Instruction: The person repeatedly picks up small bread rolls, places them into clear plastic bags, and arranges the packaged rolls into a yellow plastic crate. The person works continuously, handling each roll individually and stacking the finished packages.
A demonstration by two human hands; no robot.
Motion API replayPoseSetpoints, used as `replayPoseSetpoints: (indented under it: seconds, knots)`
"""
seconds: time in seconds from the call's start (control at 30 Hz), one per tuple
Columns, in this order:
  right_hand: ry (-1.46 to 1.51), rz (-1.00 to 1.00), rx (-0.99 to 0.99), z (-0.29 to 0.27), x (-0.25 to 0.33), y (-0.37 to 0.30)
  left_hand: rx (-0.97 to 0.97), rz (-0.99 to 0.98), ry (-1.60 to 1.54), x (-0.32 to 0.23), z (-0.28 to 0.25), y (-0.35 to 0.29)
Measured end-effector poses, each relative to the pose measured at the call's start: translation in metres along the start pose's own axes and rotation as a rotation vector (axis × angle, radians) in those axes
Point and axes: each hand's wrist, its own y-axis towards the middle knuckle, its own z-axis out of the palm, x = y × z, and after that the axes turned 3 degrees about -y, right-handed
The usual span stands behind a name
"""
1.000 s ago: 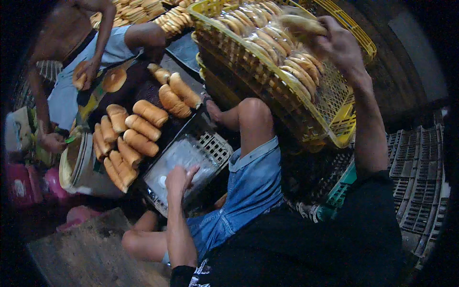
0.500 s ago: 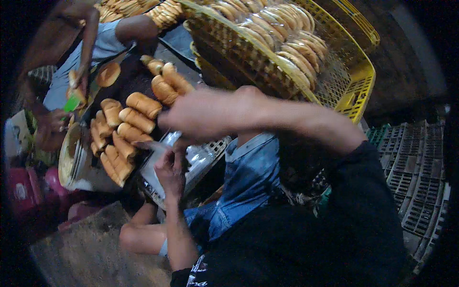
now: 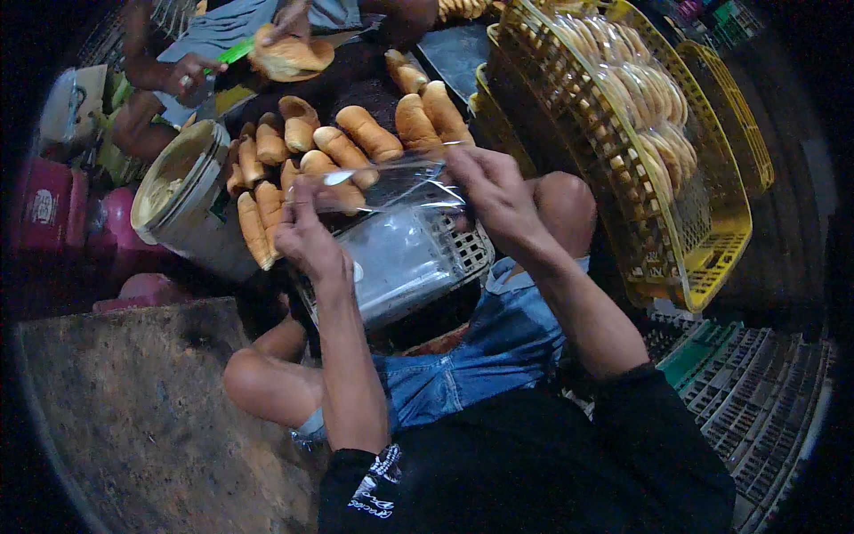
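A clear plastic bag is stretched between my two hands. My left hand pinches its left end, and my right hand grips its right end with the fingers closed. Just below the bag, a stack of flat clear bags lies on a pale perforated crate in front of my lap. Several golden bread rolls sit in rows right beyond the held bag. Some of them show through the film.
Across from me, a co-worker's hands hold a green knife and a split bread. A bucket of pale spread stands at left. Yellow crates with bagged flat breads rise at right. A wooden board lies lower left.
My right hand, blurred over the rolls before, has drawn back to the right. The bag now spans both hands. The co-worker's bread and knife have moved, and my view has shifted.
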Motion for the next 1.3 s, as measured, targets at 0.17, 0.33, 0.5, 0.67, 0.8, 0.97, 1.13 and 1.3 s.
replayPoseSetpoints:
  seconds: [0.17,0.33,0.5,0.67,0.8,0.97,1.13,1.3]
  knots:
    - [-0.711,-0.374,-0.231,0.063,-0.075,0.093,-0.500,0.019,-0.037,-0.016,-0.053,0.036]
    - [-0.888,-0.247,-0.258,0.070,-0.091,0.127,-0.312,-0.035,0.044,-0.009,-0.082,0.030]
    - [0.051,0.051,0.040,-0.049,-0.021,0.055,-0.100,0.067,0.192,0.002,-0.063,0.047]
    - [0.288,0.071,-0.007,-0.105,0.029,0.021,0.065,0.111,0.338,-0.007,-0.025,0.041]
    - [0.200,0.018,0.045,-0.060,0.029,0.045,0.182,-0.016,0.162,-0.016,0.008,0.009]
    - [0.198,-0.061,0.041,-0.009,0.022,0.042,0.456,-0.189,-0.304,-0.016,0.013,-0.023]
    - [0.057,-0.163,-0.072,0.009,0.033,0.021,0.183,-0.276,-0.445,-0.019,-0.001,-0.023]
    - [0.177,-0.027,-0.249,0.014,0.043,0.017,0.162,-0.107,-0.261,-0.030,0.021,-0.031]
